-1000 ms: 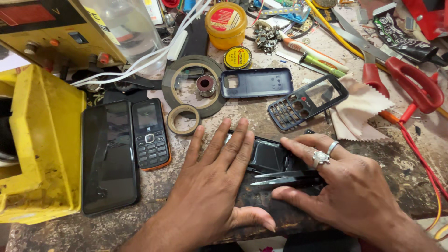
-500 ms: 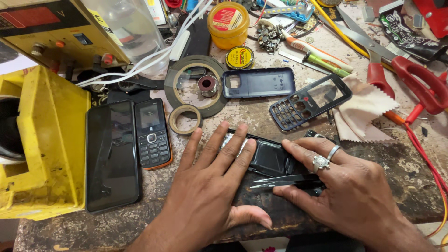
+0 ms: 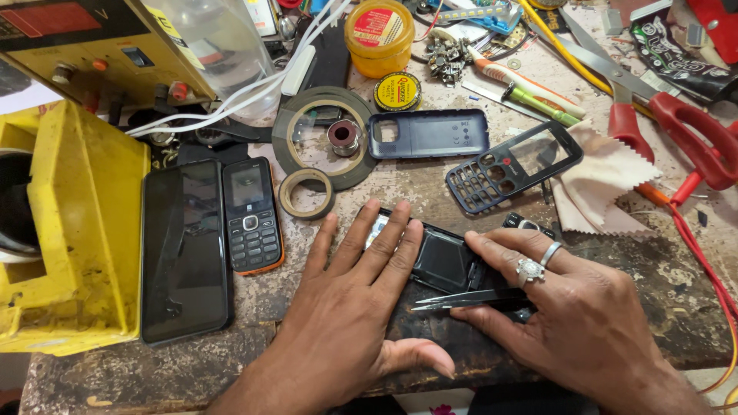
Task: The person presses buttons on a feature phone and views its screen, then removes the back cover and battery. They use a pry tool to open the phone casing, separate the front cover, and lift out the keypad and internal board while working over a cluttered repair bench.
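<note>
My left hand (image 3: 350,307) lies flat, fingers spread, pressing down on the left part of an opened black phone body (image 3: 446,261) on the worn bench. My right hand (image 3: 569,315), with two rings, holds metal tweezers (image 3: 461,298) whose tips point left across the phone's lower edge. The hands cover most of the phone body. A dark blue keypad front frame (image 3: 511,165) and a dark blue back cover (image 3: 430,134) lie just beyond the hands.
A black smartphone (image 3: 184,250) and a small keypad phone (image 3: 250,215) lie at left beside a yellow box (image 3: 73,230). Tape rolls (image 3: 306,192), a solder tin (image 3: 397,91), a yellow jar (image 3: 379,34), red-handled scissors (image 3: 676,115) and a cloth (image 3: 607,184) crowd the back.
Both hands stay on the phone body. The view has shifted slightly; the tweezers' position barely differs.
</note>
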Action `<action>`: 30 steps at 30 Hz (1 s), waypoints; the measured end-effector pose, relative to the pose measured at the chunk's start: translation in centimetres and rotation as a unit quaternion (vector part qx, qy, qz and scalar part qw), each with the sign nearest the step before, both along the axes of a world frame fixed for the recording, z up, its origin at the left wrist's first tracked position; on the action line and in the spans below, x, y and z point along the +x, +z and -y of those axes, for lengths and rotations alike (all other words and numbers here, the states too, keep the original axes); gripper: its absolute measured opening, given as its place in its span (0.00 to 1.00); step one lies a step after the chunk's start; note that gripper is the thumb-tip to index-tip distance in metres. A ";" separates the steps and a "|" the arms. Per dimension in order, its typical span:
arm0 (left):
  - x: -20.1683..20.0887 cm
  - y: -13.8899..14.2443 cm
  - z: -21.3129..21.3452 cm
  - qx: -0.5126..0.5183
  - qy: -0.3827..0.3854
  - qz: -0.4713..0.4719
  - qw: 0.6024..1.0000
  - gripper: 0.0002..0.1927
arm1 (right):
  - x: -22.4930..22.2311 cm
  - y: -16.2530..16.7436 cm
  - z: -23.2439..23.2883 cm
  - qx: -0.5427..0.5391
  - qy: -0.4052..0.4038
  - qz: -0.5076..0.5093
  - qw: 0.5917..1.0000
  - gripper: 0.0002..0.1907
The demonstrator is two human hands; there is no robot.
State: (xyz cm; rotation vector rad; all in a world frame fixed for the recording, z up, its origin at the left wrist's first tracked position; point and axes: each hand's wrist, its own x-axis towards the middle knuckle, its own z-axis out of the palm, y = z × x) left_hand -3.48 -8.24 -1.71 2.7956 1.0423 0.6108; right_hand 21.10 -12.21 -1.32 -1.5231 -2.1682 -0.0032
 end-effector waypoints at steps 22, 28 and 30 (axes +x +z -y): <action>-0.9 1.6 -2.5 -0.091 -0.049 0.095 0.990 0.19 | 0.5 0.5 -0.2 -0.017 -0.005 -0.061 0.998 0.37; -0.4 2.0 -5.4 -0.134 -0.155 0.116 0.972 0.30 | 1.8 -0.2 0.6 -0.123 -0.096 -0.331 0.931 0.23; 0.0 1.7 -5.6 -0.098 -0.168 0.132 0.972 0.42 | 2.1 -0.6 1.0 -0.097 -0.086 -0.404 0.906 0.15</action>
